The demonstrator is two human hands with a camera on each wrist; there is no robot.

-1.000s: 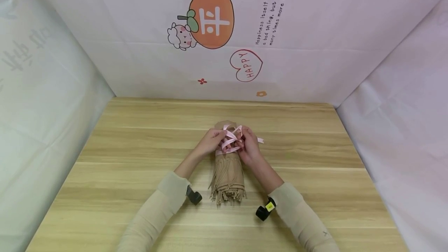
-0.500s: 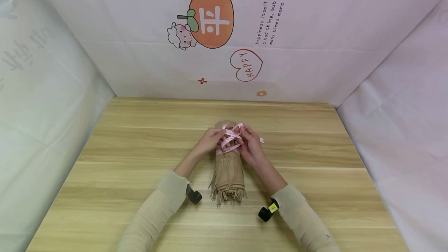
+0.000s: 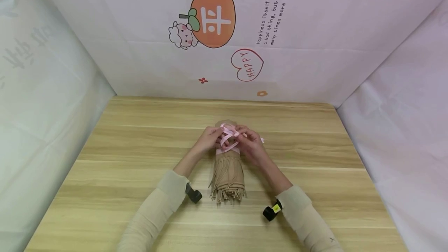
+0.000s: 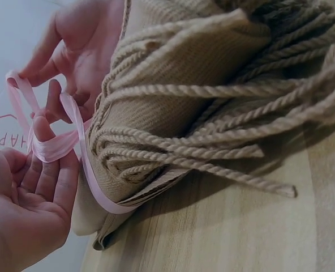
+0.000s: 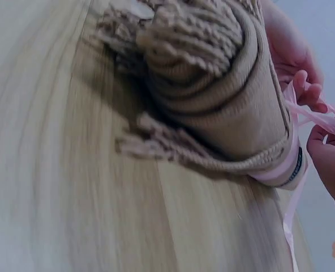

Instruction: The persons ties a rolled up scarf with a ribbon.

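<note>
A rolled tan scarf [image 3: 229,174] lies on the table, its twisted fringe towards the person. Round its far part runs a pink ribbon [image 4: 102,198], whose loops rise above the roll. On the left side, my left hand [image 3: 208,139] pinches one loop between thumb and fingers; its other fingers are curled under the ribbon in the left wrist view. From the right, my right hand [image 3: 252,145] pinches the ribbon where strands cross. The right wrist view shows a loose ribbon tail [image 5: 289,221] hanging beside the roll. The crossing itself is partly hidden by fingers.
The wooden table [image 3: 140,147] bears the roll near its middle. White printed cloth [image 3: 157,73] stands behind it and on both sides. A black wrist camera [image 3: 194,194] hangs at the left sleeve, another black wrist camera [image 3: 270,213] at the right.
My right hand has turned and drawn slightly inward, its fingers now over the ribbon crossing. The right forearm has shifted a little to the right. The left hand and scarf have hardly moved.
</note>
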